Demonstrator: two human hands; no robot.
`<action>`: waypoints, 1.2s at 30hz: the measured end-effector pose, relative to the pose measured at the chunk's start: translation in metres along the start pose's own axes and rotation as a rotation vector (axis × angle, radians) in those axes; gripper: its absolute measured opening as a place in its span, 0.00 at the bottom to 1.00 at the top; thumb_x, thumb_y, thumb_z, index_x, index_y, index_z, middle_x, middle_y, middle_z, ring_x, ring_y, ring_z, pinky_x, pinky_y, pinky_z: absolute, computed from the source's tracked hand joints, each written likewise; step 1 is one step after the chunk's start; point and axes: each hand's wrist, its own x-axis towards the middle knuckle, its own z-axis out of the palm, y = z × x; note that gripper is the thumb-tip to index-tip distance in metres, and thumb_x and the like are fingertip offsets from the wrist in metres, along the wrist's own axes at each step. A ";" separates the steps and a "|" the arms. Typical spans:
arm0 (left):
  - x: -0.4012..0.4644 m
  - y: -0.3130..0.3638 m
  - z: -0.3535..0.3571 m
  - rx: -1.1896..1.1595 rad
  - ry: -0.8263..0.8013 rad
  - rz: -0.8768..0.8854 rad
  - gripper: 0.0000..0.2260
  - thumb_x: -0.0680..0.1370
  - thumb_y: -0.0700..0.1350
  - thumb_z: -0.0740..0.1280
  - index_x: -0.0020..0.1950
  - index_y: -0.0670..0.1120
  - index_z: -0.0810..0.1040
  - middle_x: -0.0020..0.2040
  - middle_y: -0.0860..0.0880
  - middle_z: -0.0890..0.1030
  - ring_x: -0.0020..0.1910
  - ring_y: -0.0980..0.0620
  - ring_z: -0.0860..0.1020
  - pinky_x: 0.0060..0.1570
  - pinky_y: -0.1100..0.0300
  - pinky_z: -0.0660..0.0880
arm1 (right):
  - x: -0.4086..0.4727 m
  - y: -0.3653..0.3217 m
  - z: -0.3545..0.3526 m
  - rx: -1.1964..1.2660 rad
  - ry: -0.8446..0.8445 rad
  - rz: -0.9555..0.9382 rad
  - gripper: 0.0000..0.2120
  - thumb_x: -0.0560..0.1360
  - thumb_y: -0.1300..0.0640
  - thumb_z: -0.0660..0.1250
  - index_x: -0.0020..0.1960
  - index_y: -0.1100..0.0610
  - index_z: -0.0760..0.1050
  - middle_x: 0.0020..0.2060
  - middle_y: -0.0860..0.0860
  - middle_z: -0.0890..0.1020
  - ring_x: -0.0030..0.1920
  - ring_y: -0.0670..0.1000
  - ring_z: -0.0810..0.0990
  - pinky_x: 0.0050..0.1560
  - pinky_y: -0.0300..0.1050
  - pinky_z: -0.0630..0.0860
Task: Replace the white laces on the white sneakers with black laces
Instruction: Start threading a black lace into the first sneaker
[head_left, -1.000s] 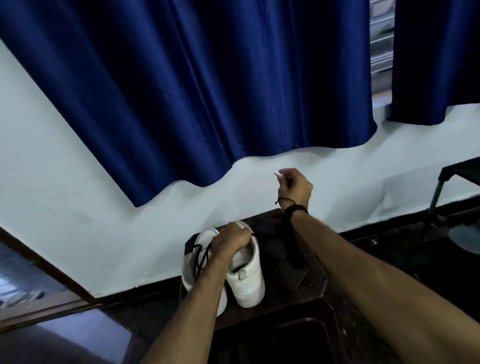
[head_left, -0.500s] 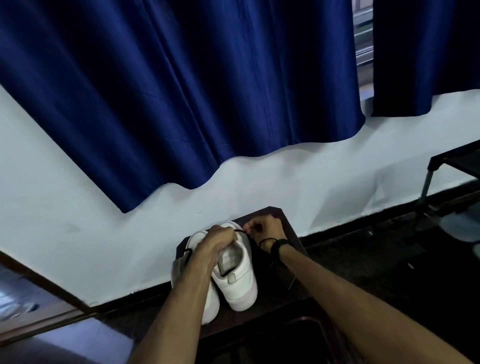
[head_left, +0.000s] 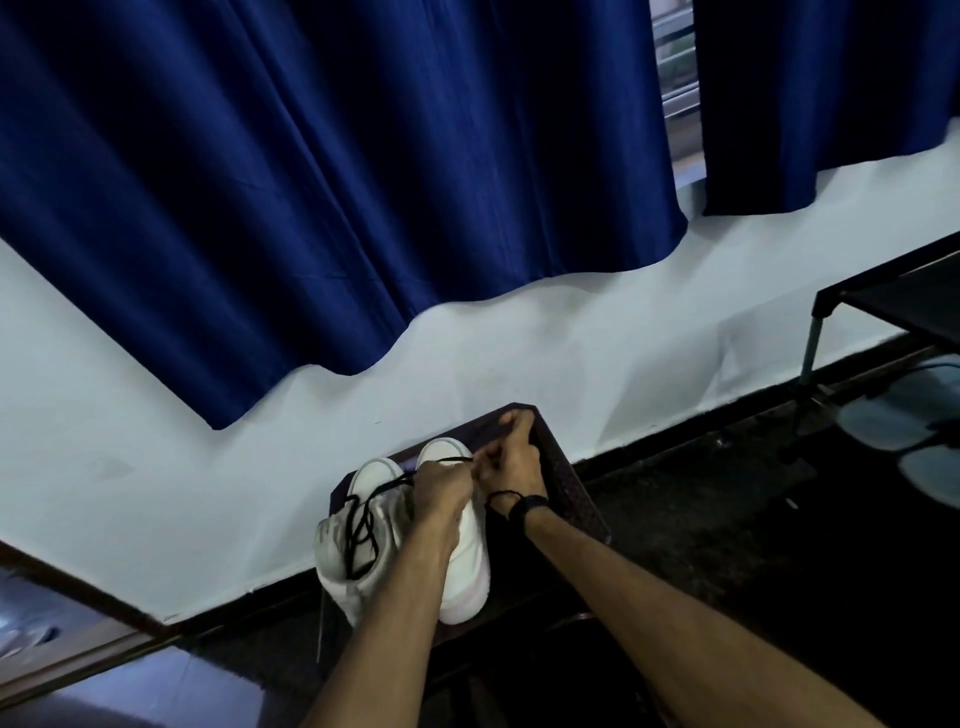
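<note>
Two white sneakers stand side by side on a small dark stool (head_left: 574, 499) against the wall. The left sneaker (head_left: 358, 556) carries a black lace (head_left: 363, 525) threaded through its eyelets. My left hand (head_left: 441, 491) rests curled on the top of the right sneaker (head_left: 467, 577) and pinches a strand of black lace that runs across the toe. Just beside it my right hand (head_left: 506, 457) is curled over the same spot and pinches the lace too. The right sneaker's eyelets are hidden under both hands.
A white wall and dark blue curtains (head_left: 332, 182) rise right behind the stool. A dark metal-framed table (head_left: 883, 301) stands at the right, with pale round objects (head_left: 893, 421) on the dark floor below it. A wooden door sill lies at lower left.
My right hand came down from head height near the wall, where it held the lace end up, to the right sneaker beside my left hand. The camera tilted slightly.
</note>
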 end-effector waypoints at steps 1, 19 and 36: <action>0.000 -0.005 -0.002 -0.182 0.013 -0.043 0.09 0.80 0.38 0.62 0.57 0.40 0.78 0.54 0.42 0.80 0.55 0.43 0.80 0.48 0.57 0.75 | 0.001 0.000 -0.002 -0.017 -0.012 -0.030 0.21 0.69 0.64 0.63 0.53 0.45 0.58 0.33 0.49 0.82 0.36 0.52 0.81 0.42 0.46 0.77; 0.006 -0.012 -0.007 -0.437 -0.003 -0.181 0.12 0.73 0.29 0.58 0.50 0.37 0.79 0.43 0.39 0.78 0.41 0.44 0.76 0.42 0.55 0.74 | 0.018 -0.009 -0.005 -0.309 -0.263 -0.253 0.23 0.69 0.65 0.59 0.55 0.46 0.55 0.34 0.51 0.81 0.37 0.59 0.78 0.44 0.57 0.78; -0.019 -0.005 0.001 0.294 0.199 0.284 0.07 0.75 0.38 0.61 0.42 0.42 0.79 0.37 0.47 0.79 0.43 0.44 0.77 0.39 0.57 0.66 | 0.022 -0.006 -0.004 -0.420 -0.281 -0.236 0.21 0.68 0.67 0.55 0.52 0.47 0.53 0.35 0.60 0.78 0.36 0.62 0.75 0.42 0.57 0.75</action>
